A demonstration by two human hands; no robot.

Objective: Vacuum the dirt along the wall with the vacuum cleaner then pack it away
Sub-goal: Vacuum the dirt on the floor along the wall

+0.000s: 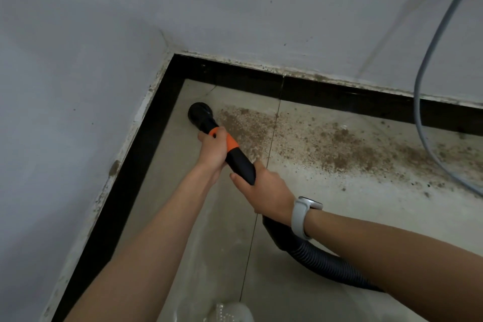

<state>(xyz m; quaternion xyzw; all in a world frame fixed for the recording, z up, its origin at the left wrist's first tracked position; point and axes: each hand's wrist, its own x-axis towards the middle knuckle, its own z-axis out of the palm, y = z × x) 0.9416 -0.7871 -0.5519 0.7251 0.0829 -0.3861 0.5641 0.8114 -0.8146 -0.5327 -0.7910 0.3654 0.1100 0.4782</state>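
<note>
A black vacuum nozzle (201,115) with a round head rests on the grey floor tile near the room corner. My left hand (212,151) grips the wand at its orange collar (230,141). My right hand (264,191), with a white watch on the wrist, holds the black wand lower down, where the ribbed hose (321,265) begins. The hose curves away under my right forearm. Brown dirt (313,141) lies scattered in a band along the far wall, starting just right of the nozzle.
Black skirting (326,94) runs along both white walls and meets in the corner. A grey power cable (423,102) hangs from a plug at the top right and crosses the dirt. A clear plastic object (230,312) shows at the bottom edge.
</note>
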